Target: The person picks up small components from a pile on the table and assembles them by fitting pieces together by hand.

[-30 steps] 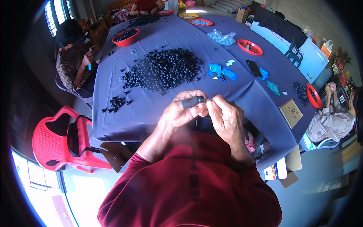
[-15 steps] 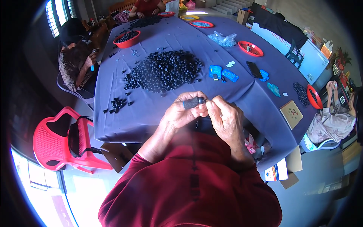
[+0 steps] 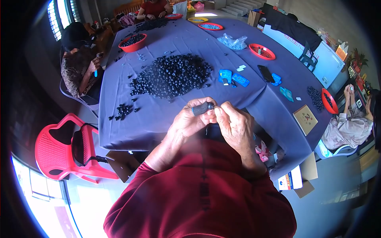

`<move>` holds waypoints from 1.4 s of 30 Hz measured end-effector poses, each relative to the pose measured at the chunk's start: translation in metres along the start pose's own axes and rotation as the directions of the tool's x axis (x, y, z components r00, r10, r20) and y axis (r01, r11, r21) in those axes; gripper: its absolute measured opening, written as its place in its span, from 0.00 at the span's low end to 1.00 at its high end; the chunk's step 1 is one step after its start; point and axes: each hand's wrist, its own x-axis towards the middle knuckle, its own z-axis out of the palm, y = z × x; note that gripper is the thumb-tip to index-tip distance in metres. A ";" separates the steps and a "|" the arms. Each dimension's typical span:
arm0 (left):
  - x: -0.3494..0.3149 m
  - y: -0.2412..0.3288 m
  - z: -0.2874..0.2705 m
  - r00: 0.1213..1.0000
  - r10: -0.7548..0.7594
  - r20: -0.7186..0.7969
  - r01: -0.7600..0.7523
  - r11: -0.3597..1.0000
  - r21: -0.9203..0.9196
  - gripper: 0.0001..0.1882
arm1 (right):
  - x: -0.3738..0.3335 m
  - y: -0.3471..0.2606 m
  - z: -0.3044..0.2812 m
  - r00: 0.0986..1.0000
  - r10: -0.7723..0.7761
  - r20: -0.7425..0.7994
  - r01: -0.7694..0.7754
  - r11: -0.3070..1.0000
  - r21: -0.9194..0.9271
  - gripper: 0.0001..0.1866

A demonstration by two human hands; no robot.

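My left hand (image 3: 186, 122) is raised just past the table's near edge, a dark finger sleeve (image 3: 200, 108) with a blue rim on one finger. At the tip of that sleeve it pinches a small black round piece (image 3: 210, 106), like those heaped on the cloth. Close against it, my right hand (image 3: 237, 122) has thumb and forefinger pressed together at the piece. Whatever sits between those right fingertips is too small to name. Beyond my hands lies a broad heap of small black round pieces (image 3: 172, 75), with a smaller cluster (image 3: 124, 111) to the left.
Grey-blue cloth covers the table (image 3: 158, 135). Red bowls (image 3: 135, 45) (image 3: 262, 51), a bag of pale pieces (image 3: 232, 41), a phone (image 3: 266, 73) and blue packets (image 3: 240, 79) stand on it. Other people sit left, right and far. A red chair (image 3: 65, 148) is at left.
My right fingers have shifted very slightly left at the small piece. My left hand keeps nearly the same place.
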 end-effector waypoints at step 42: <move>-0.002 0.002 -0.003 0.988 -0.019 0.151 0.031 0.996 -0.079 0.16 | -0.005 -0.010 0.003 0.995 -0.070 -0.076 0.074 0.996 0.043 0.09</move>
